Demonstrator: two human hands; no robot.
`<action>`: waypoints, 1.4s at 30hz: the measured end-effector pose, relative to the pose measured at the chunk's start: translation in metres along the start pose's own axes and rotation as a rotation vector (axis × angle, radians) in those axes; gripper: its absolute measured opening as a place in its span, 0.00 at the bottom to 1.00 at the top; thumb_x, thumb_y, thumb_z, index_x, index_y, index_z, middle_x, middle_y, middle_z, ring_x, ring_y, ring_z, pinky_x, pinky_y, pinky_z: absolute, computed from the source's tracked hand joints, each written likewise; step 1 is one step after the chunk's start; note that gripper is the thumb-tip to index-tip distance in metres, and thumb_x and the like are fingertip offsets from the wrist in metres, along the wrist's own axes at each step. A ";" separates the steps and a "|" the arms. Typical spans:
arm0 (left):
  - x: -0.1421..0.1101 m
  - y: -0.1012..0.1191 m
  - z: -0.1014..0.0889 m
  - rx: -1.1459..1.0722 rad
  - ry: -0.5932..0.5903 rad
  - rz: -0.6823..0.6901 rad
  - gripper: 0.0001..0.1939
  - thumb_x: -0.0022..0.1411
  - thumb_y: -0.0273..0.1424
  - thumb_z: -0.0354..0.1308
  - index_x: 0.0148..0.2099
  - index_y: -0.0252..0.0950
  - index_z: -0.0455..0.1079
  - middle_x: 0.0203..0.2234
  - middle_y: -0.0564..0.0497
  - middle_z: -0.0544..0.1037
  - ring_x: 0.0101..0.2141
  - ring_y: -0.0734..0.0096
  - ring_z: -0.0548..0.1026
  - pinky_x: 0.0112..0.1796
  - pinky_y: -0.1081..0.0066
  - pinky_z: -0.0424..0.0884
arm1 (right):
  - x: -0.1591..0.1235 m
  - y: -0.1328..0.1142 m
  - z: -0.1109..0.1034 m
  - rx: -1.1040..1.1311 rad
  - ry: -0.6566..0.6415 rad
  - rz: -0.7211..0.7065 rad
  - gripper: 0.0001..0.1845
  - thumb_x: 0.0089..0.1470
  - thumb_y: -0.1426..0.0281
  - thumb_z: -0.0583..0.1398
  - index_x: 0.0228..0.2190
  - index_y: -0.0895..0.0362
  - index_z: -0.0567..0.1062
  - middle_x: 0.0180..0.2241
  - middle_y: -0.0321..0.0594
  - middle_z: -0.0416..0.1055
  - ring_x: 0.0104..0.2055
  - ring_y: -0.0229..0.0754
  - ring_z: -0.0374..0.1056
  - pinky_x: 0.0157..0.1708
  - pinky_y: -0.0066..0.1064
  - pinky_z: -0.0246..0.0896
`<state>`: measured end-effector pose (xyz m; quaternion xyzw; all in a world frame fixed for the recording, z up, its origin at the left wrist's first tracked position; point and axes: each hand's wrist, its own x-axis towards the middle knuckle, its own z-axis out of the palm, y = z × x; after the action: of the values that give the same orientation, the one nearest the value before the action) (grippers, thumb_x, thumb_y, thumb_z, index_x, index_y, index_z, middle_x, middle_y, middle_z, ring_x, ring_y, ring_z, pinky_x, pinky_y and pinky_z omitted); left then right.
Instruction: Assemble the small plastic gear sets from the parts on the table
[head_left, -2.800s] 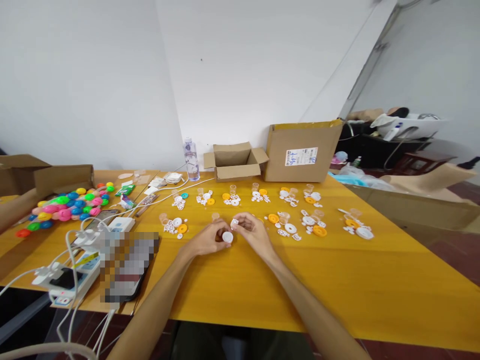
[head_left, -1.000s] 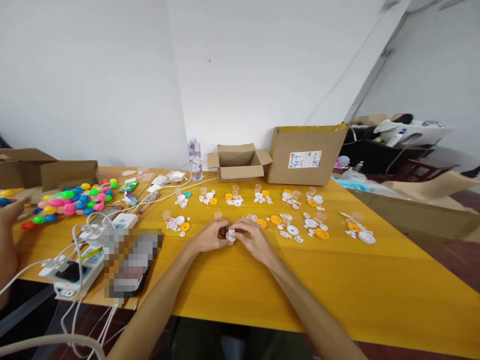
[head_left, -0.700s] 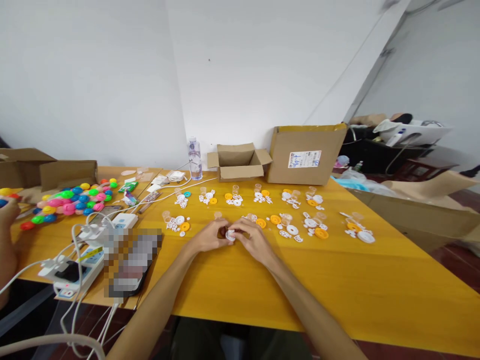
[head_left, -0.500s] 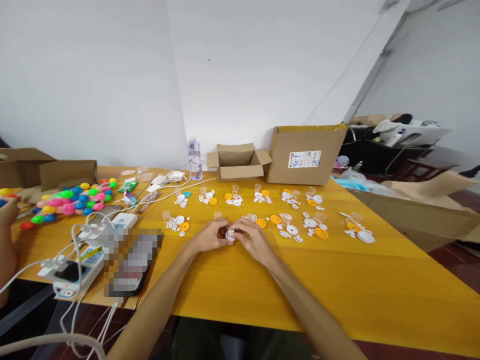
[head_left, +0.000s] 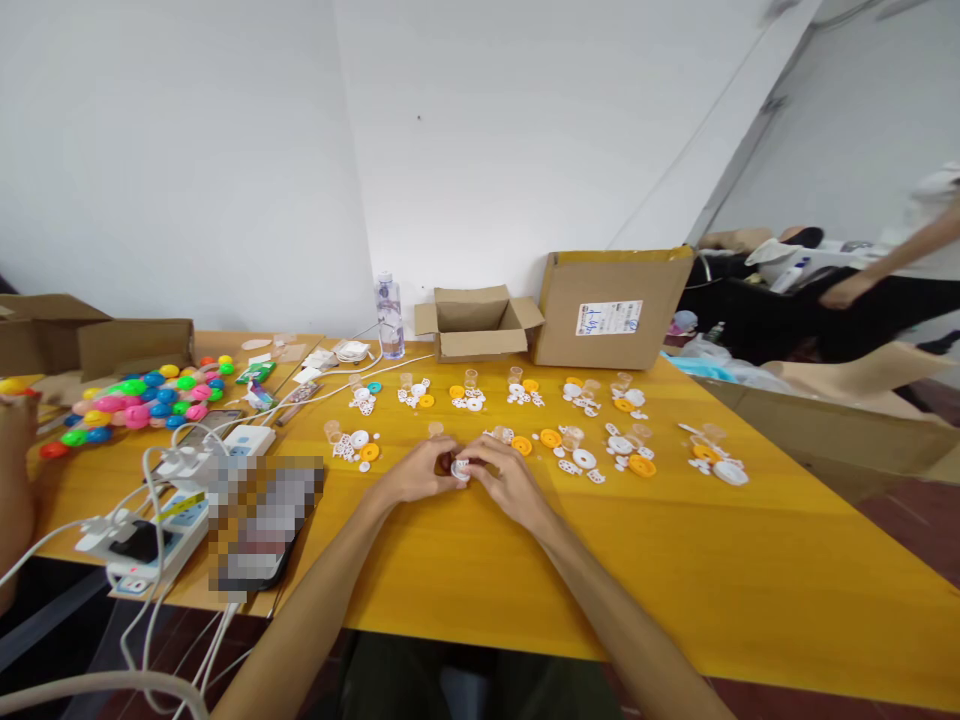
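My left hand (head_left: 421,471) and my right hand (head_left: 501,474) meet over the near middle of the table. Both are closed round a small white plastic piece (head_left: 460,469), gripped between the fingertips; the fingers hide much of it. Just beyond the left hand stands a small clear cup (head_left: 436,430). An orange wheel (head_left: 521,447) lies right behind the right hand. Around them, in two rows, are clusters of small white perforated pieces, white discs such as this one (head_left: 584,459), orange wheels and clear cups.
An open cardboard box (head_left: 482,343), a large carton (head_left: 615,320) and a water bottle (head_left: 390,316) stand along the wall. To the left are colourful balls (head_left: 135,410), a power strip (head_left: 191,515) with cables and a phone (head_left: 270,530). Another person's hand (head_left: 846,291) shows at right.
My hands and the white piece stay almost where they were. At the right edge another person has come into view, and the hand at the far left has shifted slightly.
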<state>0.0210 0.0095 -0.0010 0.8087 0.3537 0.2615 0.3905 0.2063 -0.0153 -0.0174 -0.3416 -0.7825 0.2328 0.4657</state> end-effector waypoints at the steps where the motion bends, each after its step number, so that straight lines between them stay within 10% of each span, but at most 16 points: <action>1: 0.000 0.000 0.000 -0.004 -0.004 -0.002 0.07 0.53 0.30 0.63 0.31 0.36 0.67 0.25 0.57 0.67 0.29 0.74 0.65 0.32 0.73 0.63 | 0.000 0.000 0.000 -0.001 -0.001 0.000 0.08 0.61 0.70 0.58 0.33 0.52 0.78 0.33 0.39 0.75 0.36 0.44 0.71 0.38 0.34 0.66; 42: -0.001 0.000 -0.002 0.010 0.001 -0.003 0.08 0.54 0.31 0.63 0.32 0.36 0.66 0.24 0.57 0.66 0.28 0.74 0.64 0.31 0.74 0.63 | 0.001 -0.003 0.001 0.027 -0.005 0.056 0.07 0.58 0.73 0.59 0.32 0.52 0.77 0.34 0.39 0.76 0.37 0.44 0.71 0.40 0.35 0.66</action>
<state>0.0196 0.0093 0.0000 0.8100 0.3561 0.2596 0.3868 0.2044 -0.0166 -0.0151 -0.3567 -0.7705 0.2571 0.4615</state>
